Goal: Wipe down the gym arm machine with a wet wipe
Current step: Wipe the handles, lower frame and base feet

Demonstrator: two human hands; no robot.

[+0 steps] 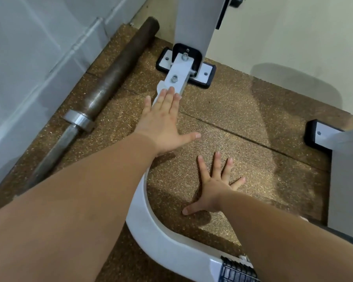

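Note:
The white frame of the gym arm machine curves along the floor from the bottom of the head view up to a bolted joint under a grey upright post. My left hand lies flat on the white bar just below the joint, fingers straight, thumb spread to the right. No wet wipe shows; whether one lies under the palm is hidden. My right hand is pressed flat on the speckled brown rubber floor, fingers spread, inside the frame's curve.
A rusty barbell with a steel collar lies along the pale wall at the left. A second white foot with a black base plate stands at the right. A black ribbed pad sits on the frame at the bottom edge.

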